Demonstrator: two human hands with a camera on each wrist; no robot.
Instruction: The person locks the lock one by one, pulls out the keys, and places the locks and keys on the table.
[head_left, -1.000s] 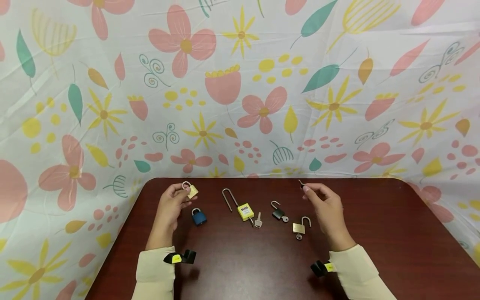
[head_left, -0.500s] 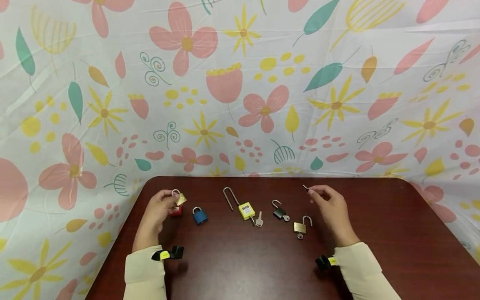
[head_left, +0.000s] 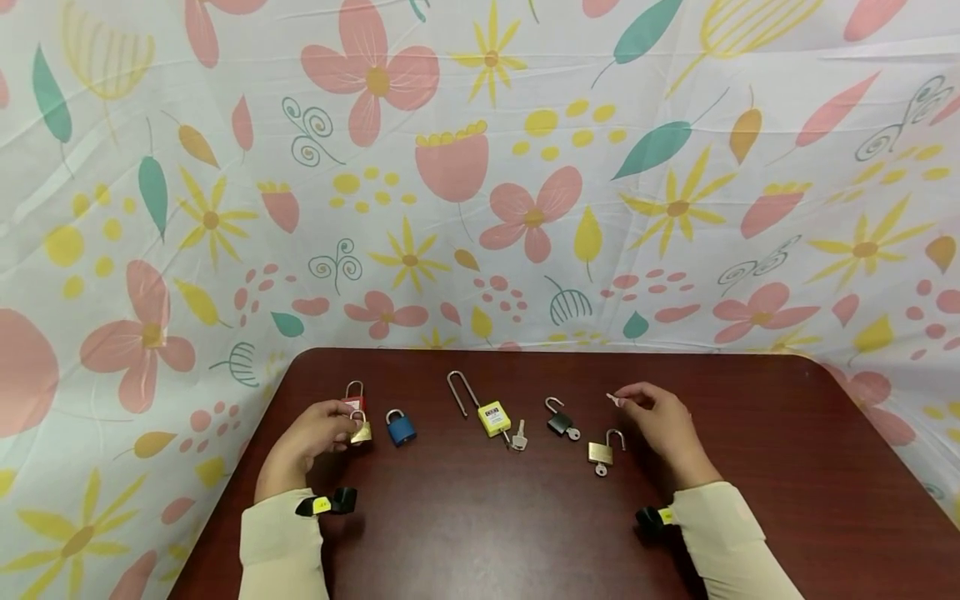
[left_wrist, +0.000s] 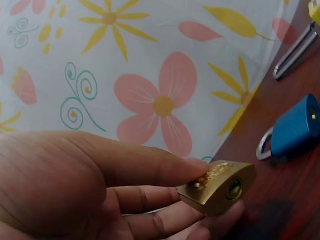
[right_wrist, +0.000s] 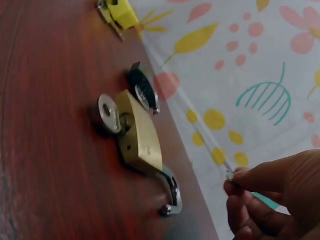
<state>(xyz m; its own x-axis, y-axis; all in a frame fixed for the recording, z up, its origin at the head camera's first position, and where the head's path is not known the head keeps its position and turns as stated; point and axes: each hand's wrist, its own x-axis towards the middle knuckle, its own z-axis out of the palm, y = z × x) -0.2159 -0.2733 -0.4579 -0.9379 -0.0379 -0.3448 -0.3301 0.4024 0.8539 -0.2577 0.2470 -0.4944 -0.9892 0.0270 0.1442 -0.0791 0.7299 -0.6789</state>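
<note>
Between thumb and fingers, my left hand [head_left: 311,433] holds a small brass padlock [head_left: 362,433] low over the left of the table. Its keyhole end faces the left wrist view, where the thumb presses on the padlock's [left_wrist: 217,187] face. Just behind it stands a red padlock [head_left: 354,402], partly covered. To its right is a blue padlock [head_left: 401,428] with its shackle closed. On the right side my right hand [head_left: 667,425] pinches a small key [head_left: 612,399] between thumb and forefinger, and its head is hidden by the fingertips.
Along the middle lie a yellow long-shackle padlock [head_left: 493,419] with keys [head_left: 519,437], a black padlock [head_left: 558,423] and another brass padlock [head_left: 600,452]. The last two have keys inserted and shackles open. A flowered cloth [head_left: 480,167] hangs behind the table's [head_left: 465,533] far edge.
My left hand has carried the brass padlock left and lower, toward the table, and the red padlock has come into sight behind it. My right hand has shifted slightly right and down with the key.
</note>
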